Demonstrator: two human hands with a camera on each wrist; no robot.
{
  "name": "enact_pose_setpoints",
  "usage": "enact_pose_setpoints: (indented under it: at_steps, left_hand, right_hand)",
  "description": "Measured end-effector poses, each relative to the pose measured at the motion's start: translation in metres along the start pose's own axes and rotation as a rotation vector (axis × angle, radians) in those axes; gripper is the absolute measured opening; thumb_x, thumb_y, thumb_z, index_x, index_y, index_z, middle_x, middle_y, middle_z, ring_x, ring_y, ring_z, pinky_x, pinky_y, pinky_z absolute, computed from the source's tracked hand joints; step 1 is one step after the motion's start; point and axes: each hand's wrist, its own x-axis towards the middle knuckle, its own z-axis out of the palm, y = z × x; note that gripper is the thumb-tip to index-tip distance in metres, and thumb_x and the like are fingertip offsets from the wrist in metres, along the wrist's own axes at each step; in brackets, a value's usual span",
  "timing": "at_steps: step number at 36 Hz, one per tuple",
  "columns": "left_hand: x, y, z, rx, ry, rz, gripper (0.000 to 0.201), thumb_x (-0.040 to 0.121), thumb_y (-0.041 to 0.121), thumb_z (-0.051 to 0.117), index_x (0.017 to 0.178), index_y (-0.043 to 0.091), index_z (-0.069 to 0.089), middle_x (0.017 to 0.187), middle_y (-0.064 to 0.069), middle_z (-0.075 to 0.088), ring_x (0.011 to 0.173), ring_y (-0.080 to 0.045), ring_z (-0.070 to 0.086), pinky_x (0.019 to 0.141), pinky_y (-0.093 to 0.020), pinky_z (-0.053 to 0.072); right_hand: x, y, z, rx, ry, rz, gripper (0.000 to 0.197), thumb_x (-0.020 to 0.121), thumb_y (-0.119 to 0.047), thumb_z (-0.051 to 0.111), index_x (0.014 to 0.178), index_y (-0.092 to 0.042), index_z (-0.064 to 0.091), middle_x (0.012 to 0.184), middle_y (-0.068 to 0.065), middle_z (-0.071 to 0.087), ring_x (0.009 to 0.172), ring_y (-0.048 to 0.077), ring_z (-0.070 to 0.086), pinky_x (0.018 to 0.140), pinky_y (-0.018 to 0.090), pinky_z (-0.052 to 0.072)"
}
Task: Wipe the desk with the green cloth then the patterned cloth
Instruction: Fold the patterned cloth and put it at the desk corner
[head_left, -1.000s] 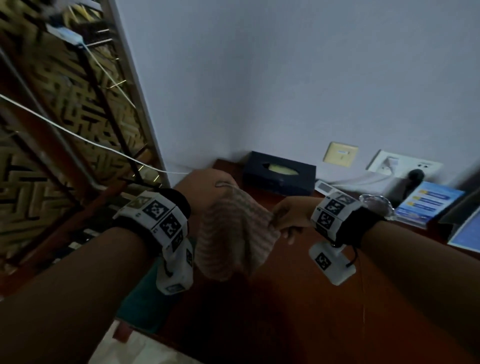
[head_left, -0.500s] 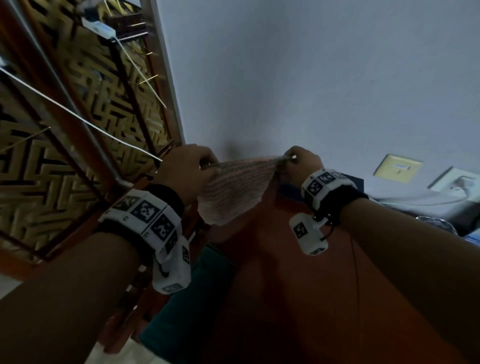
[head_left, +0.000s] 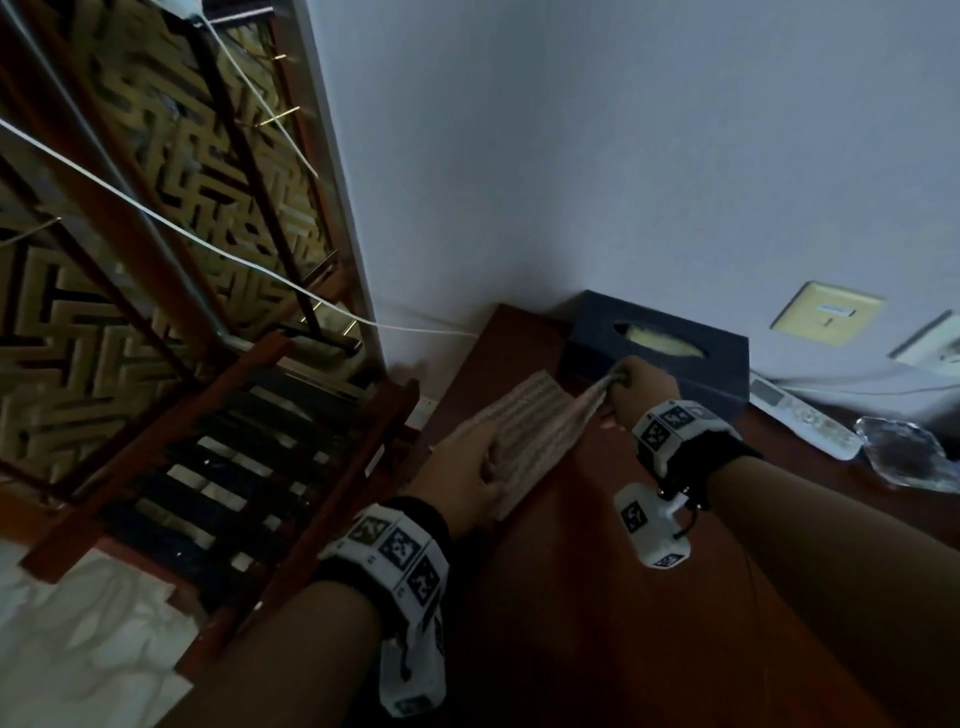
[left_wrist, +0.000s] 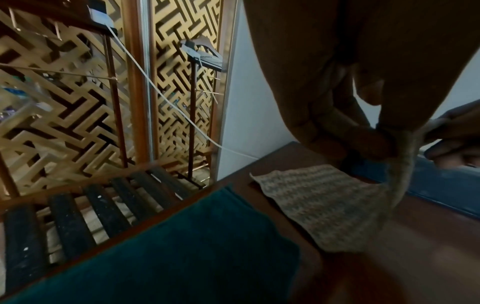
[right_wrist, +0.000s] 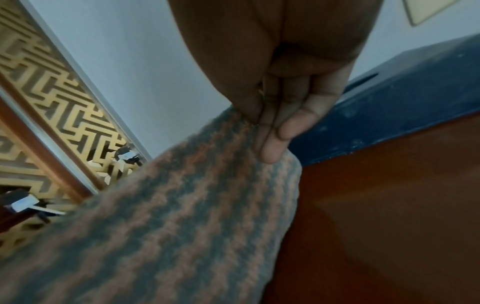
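The patterned cloth (head_left: 535, 431), striped pink and grey, is stretched low over the far left corner of the reddish-brown desk (head_left: 597, 597). My left hand (head_left: 488, 467) grips its near edge. My right hand (head_left: 618, 384) pinches its far corner beside the tissue box. In the left wrist view the patterned cloth (left_wrist: 324, 205) partly lies on the wood, and the green cloth (left_wrist: 182, 246) lies flat next to it along the desk's left edge. In the right wrist view my fingers (right_wrist: 272, 131) pinch the patterned cloth (right_wrist: 182, 226). My left forearm hides the green cloth in the head view.
A dark blue tissue box (head_left: 660, 343) stands against the wall just behind my right hand. A remote control (head_left: 800, 421) and a glass dish (head_left: 904, 457) lie to its right, below wall plates (head_left: 826, 319). A slatted wooden rack (head_left: 234, 467) stands left of the desk.
Both hands have come down with the patterned cloth, from held stretched in the air to low over the desk's far left corner. Part of the cloth now lies on the wood.
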Motion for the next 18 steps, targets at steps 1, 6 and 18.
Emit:
enact_pose_setpoints:
  at_steps: [1,6,18]
  left_hand:
    - [0.000,0.000,0.002,0.008,-0.012,-0.002,0.021,0.087,0.008,0.061,0.104,0.011,0.048,0.096,-0.004,0.057,0.084,-0.016,0.055,0.069,-0.024,0.039]
    - [0.015,-0.011,0.004,0.003,-0.006,-0.053,0.026,0.088,0.000,0.051,0.112,0.009,0.059,0.108,-0.008,0.063,0.099,-0.022,0.059,0.082,-0.029,0.046]
    - [0.053,-0.050,0.004,0.399,-0.150,-0.180,0.035,0.097,0.022,0.041,0.130,0.023,0.053,0.146,-0.001,0.035,0.131,-0.026,0.037,0.104,-0.049,0.036]
  right_hand:
    - [0.001,0.000,0.002,0.016,-0.002,0.018,0.013,0.093,-0.004,0.042,0.096,-0.007,0.054,0.083,0.020,0.066,0.058,0.025,0.065,0.035,0.019,0.042]
    - [0.013,-0.003,0.019,-0.023,0.044,0.051,0.016,0.091,-0.012,0.047,0.103,-0.008,0.058,0.097,0.017,0.065,0.079,0.032,0.063,0.069,0.036,0.054]
    - [-0.002,-0.005,0.072,-0.342,-0.290,0.011,0.045,0.100,-0.026,0.036,0.143,-0.013,0.034,0.142,0.013,0.042,0.123,0.029,0.047,0.100,0.033,0.039]
